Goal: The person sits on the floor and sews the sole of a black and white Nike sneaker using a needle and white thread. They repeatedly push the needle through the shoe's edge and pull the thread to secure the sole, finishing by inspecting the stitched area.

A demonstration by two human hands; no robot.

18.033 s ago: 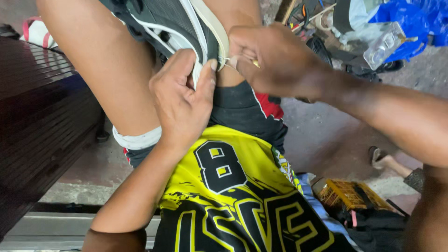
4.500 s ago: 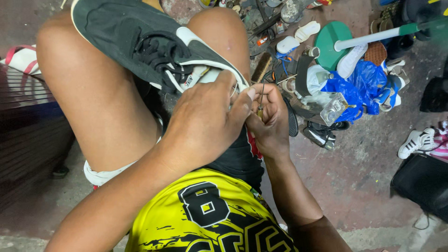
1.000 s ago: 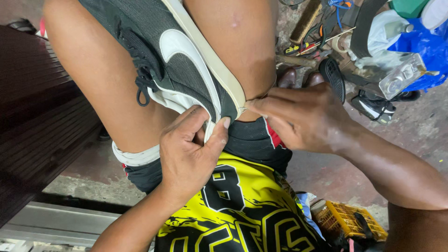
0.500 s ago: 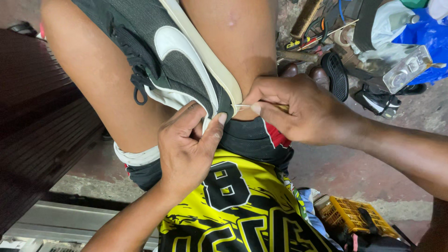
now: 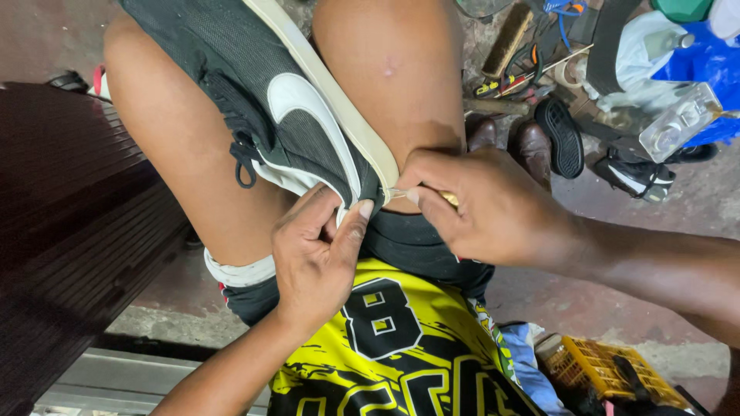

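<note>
A black mesh sneaker (image 5: 262,115) with white side trim and a cream sole lies between my bare knees, sole edge to the right. My left hand (image 5: 316,258) pinches the shoe's heel end between thumb and fingers. My right hand (image 5: 478,204) is closed around a small tool with a yellowish handle, its thin tip and a pale thread touching the sole edge (image 5: 389,173) at the heel. Below my hands are black shorts and a yellow and black jersey (image 5: 393,354).
A dark wooden bench (image 5: 69,231) runs along the left. On the concrete floor at upper right lie dark shoes (image 5: 566,139), a brush (image 5: 505,38), tools, a clear bottle (image 5: 682,119) and blue plastic (image 5: 705,65). A yellow crate (image 5: 617,370) sits at lower right.
Over the last second my right hand has stayed at the heel seam, shifting slightly; my left hand keeps its pinch. The shoe sits a little lower between my knees.
</note>
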